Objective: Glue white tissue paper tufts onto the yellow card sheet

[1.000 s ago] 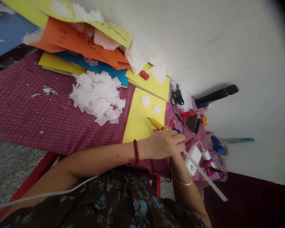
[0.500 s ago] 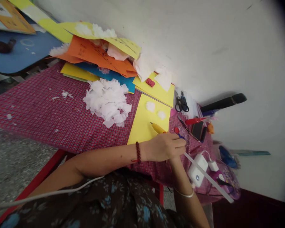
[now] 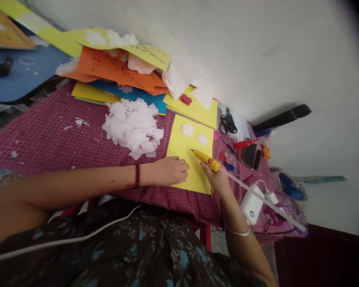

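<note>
In my right hand [image 3: 219, 181] is a yellow hot glue gun [image 3: 206, 159], its nozzle pointing left above a yellow sheet of paper [image 3: 184, 153]. A long whitish glue stick [image 3: 257, 195] extends from the gun's rear to the lower right. My left hand [image 3: 169, 171], palm down with fingers loosely extended, rests at the sheet's left edge and holds nothing. Two small white paper tufts, an upper left tuft [image 3: 187, 129] and a right tuft [image 3: 202, 139], sit on the upper part of the sheet. A heap of torn white paper pieces [image 3: 133, 127] lies to its left.
Behind are orange sheets [image 3: 113, 69], a yellow pad [image 3: 203, 113] with a folded red paper piece [image 3: 186, 99], and scissors [image 3: 227, 122]. On the right stand a white power box [image 3: 251, 205], a phone [image 3: 249, 154] and paint pots [image 3: 229, 162]. A white cable [image 3: 77, 240] crosses my lap.
My left hand has moved left, away from the glue gun's rear and glue stick, down to the paper's left edge. The gun stays in my right hand, now in plain view.
</note>
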{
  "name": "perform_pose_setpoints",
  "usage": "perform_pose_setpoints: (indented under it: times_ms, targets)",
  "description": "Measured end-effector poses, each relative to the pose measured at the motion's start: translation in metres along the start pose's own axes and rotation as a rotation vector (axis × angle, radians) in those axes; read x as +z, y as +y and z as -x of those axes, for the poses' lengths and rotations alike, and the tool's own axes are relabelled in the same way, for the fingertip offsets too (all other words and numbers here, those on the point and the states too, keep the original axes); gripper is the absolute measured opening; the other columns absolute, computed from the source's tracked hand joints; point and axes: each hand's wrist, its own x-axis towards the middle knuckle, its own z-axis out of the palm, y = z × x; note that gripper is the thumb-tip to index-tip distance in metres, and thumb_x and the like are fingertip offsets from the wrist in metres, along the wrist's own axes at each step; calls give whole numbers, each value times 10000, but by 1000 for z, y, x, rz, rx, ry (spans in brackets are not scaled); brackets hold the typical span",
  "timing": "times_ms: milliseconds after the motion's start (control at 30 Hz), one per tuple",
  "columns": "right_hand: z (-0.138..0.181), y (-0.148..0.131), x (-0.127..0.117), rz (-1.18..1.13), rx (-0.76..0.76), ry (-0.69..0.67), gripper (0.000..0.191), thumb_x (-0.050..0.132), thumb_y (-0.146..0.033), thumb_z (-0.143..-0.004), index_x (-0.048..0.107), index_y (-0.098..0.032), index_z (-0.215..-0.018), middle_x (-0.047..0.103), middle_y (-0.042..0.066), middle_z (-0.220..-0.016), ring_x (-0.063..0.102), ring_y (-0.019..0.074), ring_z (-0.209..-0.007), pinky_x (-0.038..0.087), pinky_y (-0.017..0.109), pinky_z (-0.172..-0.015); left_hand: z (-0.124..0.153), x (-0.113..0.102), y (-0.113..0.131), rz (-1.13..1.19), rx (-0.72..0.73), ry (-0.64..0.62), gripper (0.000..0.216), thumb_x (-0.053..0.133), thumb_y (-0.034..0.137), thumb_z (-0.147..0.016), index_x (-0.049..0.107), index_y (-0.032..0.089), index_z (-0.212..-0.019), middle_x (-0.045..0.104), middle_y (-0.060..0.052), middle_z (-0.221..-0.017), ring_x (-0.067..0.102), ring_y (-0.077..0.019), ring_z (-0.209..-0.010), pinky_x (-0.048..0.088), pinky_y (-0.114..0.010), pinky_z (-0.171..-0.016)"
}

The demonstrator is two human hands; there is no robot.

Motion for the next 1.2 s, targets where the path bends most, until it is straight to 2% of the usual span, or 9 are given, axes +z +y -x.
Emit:
perform_pose_setpoints:
  times_ms: [133, 267, 433, 600, 800, 1033, 1200]
  targets:
    - [0, 1, 0, -21, 72, 17, 339, 580, -536, -802, 559, -200, -764, 587, 16, -670, 505, 152, -588, 412, 297, -588, 5, 11, -9, 60, 36, -37, 135, 594, 217, -939, 628, 161, -821, 641, -62, -890, 544, -186, -846, 374, -325, -729]
    - [-1, 1, -4, -24, 72, 47, 362, 591, -554, -789, 579, -192, -789, 602, 26, -705, 529, 167, -634, 422, 309, -631, 9, 15, -10, 63, 13, -28, 114, 547, 150, -942, 616, 158, -852, 630, -71, -914, 525, -197, -867, 372, -335, -749]
    - [-3, 1, -7, -135, 112, -40, 355, 639, -528, -762, 610, -182, -835, 603, 7, -711, 518, 147, -634, 422, 276, -592, 9, 16, -15, 68, -14, -58, 155, 503, 164, -961, 631, 145, -875, 623, -80, -922, 516, -205, -882, 385, -342, -779]
    - [-8, 4, -4, -126, 125, -45, 353, 666, -522, -744, 652, -177, -813, 651, 24, -738, 533, 152, -627, 427, 282, -582, 9, 16, -22, 185, -45, -104, 197, 474, 207, -983, 648, 146, -915, 617, -71, -947, 526, -194, -915, 416, -337, -834]
    - [-13, 0, -5, -32, 105, -6, 299, 689, -491, -721, 601, -207, -684, 593, 1, -634, 475, 146, -577, 374, 286, -540, 12, 15, -24, 262, -58, -106, 215, 451, 192, -989, 648, 138, -919, 618, -74, -975, 536, -178, -952, 423, -322, -867]
    - [-15, -3, -3, -233, 108, -121, 287, 693, -445, -720, 554, -197, -757, 574, -13, -690, 499, 129, -612, 391, 268, -572, 12, 18, -25, 239, -41, -113, 210, 452, 212, -992, 635, 151, -908, 616, -74, -971, 535, -196, -949, 420, -334, -862]
    - [-17, 5, 1, -96, 122, -68, 295, 687, -465, -726, 568, -196, -736, 588, -5, -679, 505, 132, -595, 376, 267, -548, 14, 19, -27, 241, -32, -100, 182, 467, 204, -984, 629, 157, -914, 613, -69, -980, 531, -203, -953, 413, -338, -864]
